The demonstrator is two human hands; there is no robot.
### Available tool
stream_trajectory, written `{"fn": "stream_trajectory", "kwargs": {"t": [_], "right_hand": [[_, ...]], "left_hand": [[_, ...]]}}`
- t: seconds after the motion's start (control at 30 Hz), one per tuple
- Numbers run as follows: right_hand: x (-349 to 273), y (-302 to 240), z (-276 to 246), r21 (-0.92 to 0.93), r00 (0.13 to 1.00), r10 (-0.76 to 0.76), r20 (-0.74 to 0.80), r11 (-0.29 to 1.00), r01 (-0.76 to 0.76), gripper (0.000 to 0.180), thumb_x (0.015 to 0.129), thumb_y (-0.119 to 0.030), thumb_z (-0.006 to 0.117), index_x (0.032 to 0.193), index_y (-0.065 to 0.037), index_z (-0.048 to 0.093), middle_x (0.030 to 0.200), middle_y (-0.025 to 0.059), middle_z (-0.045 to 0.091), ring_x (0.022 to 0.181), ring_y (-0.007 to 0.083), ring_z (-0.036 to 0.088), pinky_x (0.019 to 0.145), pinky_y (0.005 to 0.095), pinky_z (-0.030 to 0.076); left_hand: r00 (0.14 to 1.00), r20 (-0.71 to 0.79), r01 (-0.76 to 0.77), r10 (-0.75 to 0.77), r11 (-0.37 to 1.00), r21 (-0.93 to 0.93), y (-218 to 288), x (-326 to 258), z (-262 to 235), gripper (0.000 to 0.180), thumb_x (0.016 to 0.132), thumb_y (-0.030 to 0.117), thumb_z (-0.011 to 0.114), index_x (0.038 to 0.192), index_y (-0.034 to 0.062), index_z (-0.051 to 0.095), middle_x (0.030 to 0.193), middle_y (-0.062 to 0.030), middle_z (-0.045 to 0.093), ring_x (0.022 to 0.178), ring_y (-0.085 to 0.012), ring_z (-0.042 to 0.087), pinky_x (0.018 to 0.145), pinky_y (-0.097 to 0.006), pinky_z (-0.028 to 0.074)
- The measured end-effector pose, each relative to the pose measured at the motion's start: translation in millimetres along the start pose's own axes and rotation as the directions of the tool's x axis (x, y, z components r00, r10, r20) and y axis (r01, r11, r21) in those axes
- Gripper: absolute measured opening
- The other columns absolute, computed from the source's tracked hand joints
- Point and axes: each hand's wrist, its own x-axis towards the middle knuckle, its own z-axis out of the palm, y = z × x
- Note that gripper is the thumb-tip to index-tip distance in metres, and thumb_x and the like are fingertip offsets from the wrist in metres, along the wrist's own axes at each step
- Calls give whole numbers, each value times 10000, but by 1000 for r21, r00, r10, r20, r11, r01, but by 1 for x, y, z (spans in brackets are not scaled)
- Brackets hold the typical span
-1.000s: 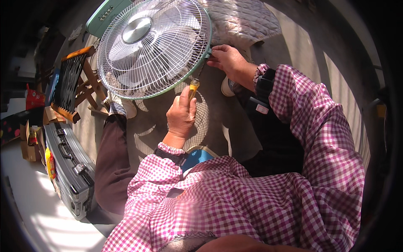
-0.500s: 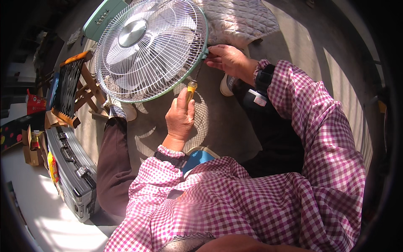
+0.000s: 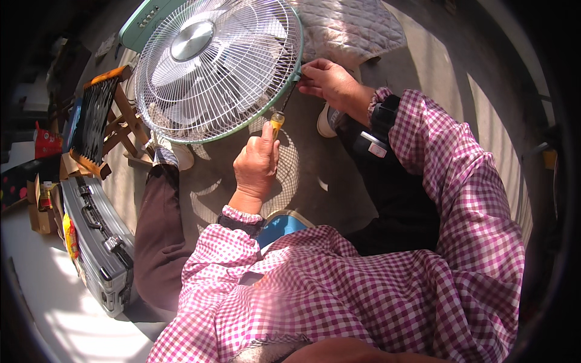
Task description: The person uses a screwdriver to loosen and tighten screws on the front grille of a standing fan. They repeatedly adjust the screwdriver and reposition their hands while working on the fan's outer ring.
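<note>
A round fan head (image 3: 192, 41) with a white wire grille and green rim stands tilted in front of me, its blades visible behind the wires. My left hand (image 3: 256, 166) is closed around the yellow handle of a screwdriver (image 3: 278, 118) just below the rim. The screwdriver's dark shaft points up and right toward a small green clip (image 3: 297, 77) on the rim's right side; I cannot tell exactly where its tip sits. My right hand (image 3: 336, 86) pinches the rim at that clip, with the fingertips partly hidden behind it.
The fan's green control base (image 3: 144, 25) is at the upper left. A folding stool (image 3: 100, 121) and a silver hard case (image 3: 100, 242) stand on the left. A quilted cloth (image 3: 351, 27) lies beyond the fan. Below me is a blue seat (image 3: 283, 230).
My left hand has shifted slightly left, its fingers wrapped more tightly round the screwdriver handle. More of the shaft shows now. My right hand stays at the rim.
</note>
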Motion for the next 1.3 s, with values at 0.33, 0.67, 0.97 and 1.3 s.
{"fn": "stream_trajectory", "kwargs": {"t": [0.33, 0.67, 0.97, 1.3], "right_hand": [[-2, -2, 7, -307, 985, -175, -5, 937, 165, 136, 941, -53, 591, 1063, 1, 565, 955, 88, 649, 827, 176, 660, 754, 297, 573], [0, 5, 11, -362, 968, -227, -112, 916, 173, 194, 896, -33, 617, 1058, 63, 569, 898, 119, 664, 777, 170, 668, 695, 273, 564], [0, 3, 11, -468, 964, -233, -129, 871, 148, 144, 920, -11, 601, 1037, 70, 578, 976, 121, 646, 852, 185, 663, 750, 285, 583], [-5, 0, 12, -444, 966, -227, -125, 883, 151, 132, 916, -13, 609, 1020, 64, 586, 948, 111, 648, 826, 181, 666, 734, 281, 582]], "left_hand": [[998, 5, 57, -57, 993, -99, -1, 0, -1, 518, 866, 185, 668, 1353, 145, 496, 824, -65, 556, 670, -258, 608, 577, -367, 521], [995, 14, 97, -96, 987, -130, 0, 1, -2, 488, 871, 181, 662, 1335, 148, 512, 848, -70, 573, 697, -270, 621, 593, -370, 524], [994, 11, 107, -107, 981, -160, 1, 2, -2, 471, 876, 187, 663, 1323, 151, 519, 851, -81, 575, 694, -282, 626, 593, -380, 527], [987, 8, 156, -159, 962, -224, 1, -2, 1, 452, 875, 184, 664, 1306, 153, 531, 868, -86, 593, 704, -289, 634, 606, -383, 529]]}}
